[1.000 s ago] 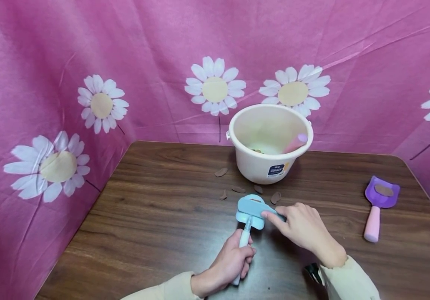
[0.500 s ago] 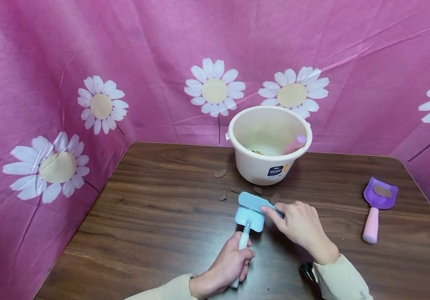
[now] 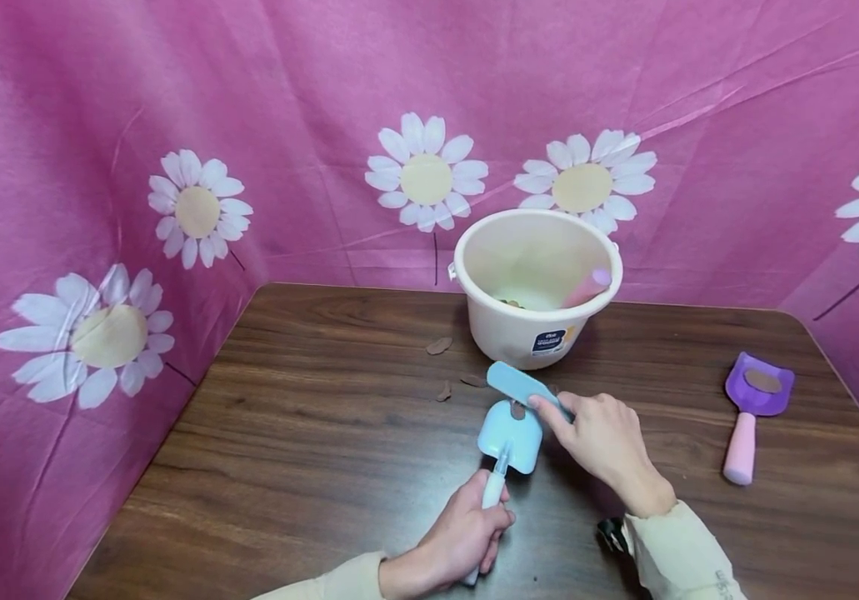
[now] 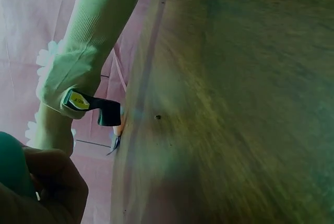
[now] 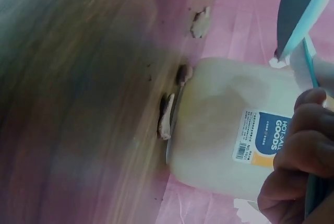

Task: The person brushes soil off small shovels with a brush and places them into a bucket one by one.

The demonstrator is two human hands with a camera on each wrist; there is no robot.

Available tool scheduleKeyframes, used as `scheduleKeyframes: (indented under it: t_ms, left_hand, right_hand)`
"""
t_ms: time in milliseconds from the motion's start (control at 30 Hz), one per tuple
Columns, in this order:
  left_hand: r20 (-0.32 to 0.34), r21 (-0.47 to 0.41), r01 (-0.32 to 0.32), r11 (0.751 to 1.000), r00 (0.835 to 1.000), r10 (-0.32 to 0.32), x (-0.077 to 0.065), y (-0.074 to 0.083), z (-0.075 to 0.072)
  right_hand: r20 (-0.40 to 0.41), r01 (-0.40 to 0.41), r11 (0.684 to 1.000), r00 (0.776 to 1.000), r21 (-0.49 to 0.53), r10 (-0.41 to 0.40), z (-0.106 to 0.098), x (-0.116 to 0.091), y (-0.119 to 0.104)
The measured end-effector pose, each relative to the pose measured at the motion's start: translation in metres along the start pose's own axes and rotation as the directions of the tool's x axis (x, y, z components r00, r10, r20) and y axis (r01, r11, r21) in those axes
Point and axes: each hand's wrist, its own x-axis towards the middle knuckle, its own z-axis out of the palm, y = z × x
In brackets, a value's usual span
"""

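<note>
My left hand (image 3: 466, 529) grips the pale handle of a light-blue toy shovel (image 3: 510, 437), its blade held over the table with a small brown leaf-like piece (image 3: 517, 411) at the far edge. My right hand (image 3: 601, 446) pinches a flat, light-blue, spatula-like tool (image 3: 515, 382), whose blade lies just beyond the shovel. Several brown leaf-like pieces (image 3: 439, 346) lie on the table between the tools and the bucket. In the right wrist view, curled fingers (image 5: 295, 161) hold the dark handle. The left wrist view catches only part of the left hand (image 4: 57, 182).
A cream bucket (image 3: 507, 333) stands at the back, with a pink handle (image 3: 585, 289) and small bits inside. A purple scoop (image 3: 766, 404) with a pink handle lies at the right, bearing a brown piece (image 3: 762, 381). Pink flowered cloth (image 3: 309, 125) hangs behind the wooden table (image 3: 309, 433).
The flat tool has moved from over the shovel's blade to beyond its far edge, uncovering the blade and the brown piece on it. The shovel has shifted slightly right.
</note>
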Motion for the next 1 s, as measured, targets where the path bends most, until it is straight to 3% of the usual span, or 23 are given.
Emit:
scheduleKeyframes:
  t_ms: [133, 267, 433, 567, 667, 800, 1000]
  left_hand:
    - [-0.004, 0.005, -0.007, 1.0, 1.0, 0.007, 0.001, -0.001, -0.001]
    - [-0.004, -0.032, 0.008, 0.999, 1.0, -0.009, 0.003, -0.002, -0.002]
    - [-0.014, -0.037, 0.016, 0.999, 1.0, -0.016, 0.004, -0.002, -0.003]
    - [-0.04, -0.023, 0.015, 1.0, 0.999, -0.016, 0.006, -0.002, -0.005]
    - [-0.05, -0.029, 0.016, 0.999, 0.999, -0.017, 0.006, -0.001, -0.007]
    - [-0.073, 0.015, -0.004, 1.0, 0.997, 0.005, 0.005, 0.002, -0.008]
    - [-0.101, 0.095, -0.034, 0.995, 0.994, 0.043, 0.003, 0.008, -0.009]
  right_hand:
    - [-0.041, -0.033, 0.998, 0.999, 0.056, 0.035, -0.006, 0.002, 0.001]
    - [-0.032, -0.022, 0.995, 0.999, 0.099, 0.025, -0.013, 0.003, -0.002]
    - [0.083, 0.044, 0.991, 0.995, 0.124, -0.055, -0.019, 0.0, -0.007]
    - [0.204, 0.127, 0.982, 0.967, 0.143, -0.155, -0.021, -0.006, -0.011]
    - [0.244, 0.16, 0.973, 0.949, 0.168, -0.199, -0.02, -0.01, -0.014]
    - [0.262, 0.158, 0.964, 0.941, 0.213, -0.212, -0.019, -0.013, -0.016]
    - [0.288, 0.092, 0.952, 0.941, 0.291, -0.179, -0.021, -0.013, -0.013]
